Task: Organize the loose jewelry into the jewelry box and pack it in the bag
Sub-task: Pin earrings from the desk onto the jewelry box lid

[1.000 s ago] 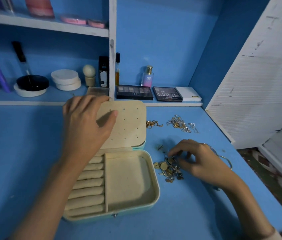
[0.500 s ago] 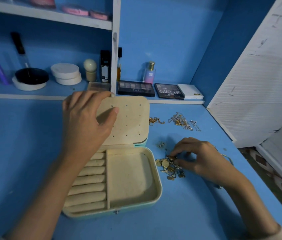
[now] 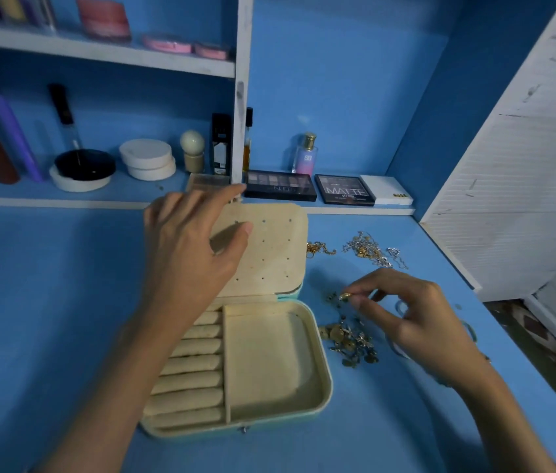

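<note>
An open cream jewelry box [image 3: 324,377] lies on the blue desk, with ring rolls on its left and an empty tray on its right. My left hand [image 3: 189,254] rests on the box's flat-lying lid [image 3: 276,247], fingers loosely spread. My right hand [image 3: 413,312] pinches a small gold piece [image 3: 345,296] between thumb and fingertips, just above a heap of small gold pieces [image 3: 350,339] beside the box. Tangled gold and silver chains [image 3: 370,249] lie farther back. A thin bangle [image 3: 401,307] is partly hidden under my right hand.
Low shelf behind the box holds eyeshadow palettes [image 3: 280,185], a perfume bottle [image 3: 305,154], round white compacts [image 3: 148,158], a dark bowl [image 3: 84,165] and bottles. A white slatted panel [image 3: 525,186] borders the desk on the right. No bag is in view.
My right hand has lifted off the heap of small pieces, now pinching one gold piece a little above and behind it. My left hand stays on the lid.
</note>
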Demonstrator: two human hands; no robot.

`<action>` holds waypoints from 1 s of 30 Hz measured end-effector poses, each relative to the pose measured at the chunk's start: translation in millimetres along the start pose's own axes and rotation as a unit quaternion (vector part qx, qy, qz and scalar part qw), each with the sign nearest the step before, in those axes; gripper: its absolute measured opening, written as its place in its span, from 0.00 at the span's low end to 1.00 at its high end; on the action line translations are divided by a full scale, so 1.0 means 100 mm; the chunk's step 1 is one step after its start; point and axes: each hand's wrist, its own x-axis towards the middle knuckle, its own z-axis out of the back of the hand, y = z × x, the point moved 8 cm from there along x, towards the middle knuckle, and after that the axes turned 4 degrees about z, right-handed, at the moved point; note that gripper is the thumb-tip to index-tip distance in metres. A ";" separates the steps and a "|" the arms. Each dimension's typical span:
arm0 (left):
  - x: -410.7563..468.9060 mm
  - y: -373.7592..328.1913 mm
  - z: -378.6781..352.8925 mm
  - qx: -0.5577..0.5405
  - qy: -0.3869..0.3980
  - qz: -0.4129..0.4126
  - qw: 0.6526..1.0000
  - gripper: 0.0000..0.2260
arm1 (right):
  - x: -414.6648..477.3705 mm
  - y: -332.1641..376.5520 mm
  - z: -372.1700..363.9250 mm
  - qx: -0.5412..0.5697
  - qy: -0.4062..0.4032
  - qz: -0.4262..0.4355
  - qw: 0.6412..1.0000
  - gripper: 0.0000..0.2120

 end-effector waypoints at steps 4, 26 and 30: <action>0.17 -0.08 -0.08 0.044 0.076 -0.007 0.996 0.15 | 0.30 0.30 -0.04 0.033 -0.007 0.032 0.999 0.07; -0.02 -0.27 -0.13 0.037 -0.025 -0.053 0.998 0.17 | 0.54 0.34 -0.30 0.108 -0.126 0.045 0.985 0.04; -0.06 -0.31 -0.08 0.034 -0.043 -0.065 0.996 0.16 | 0.54 0.35 -0.30 0.143 -0.101 0.041 0.984 0.05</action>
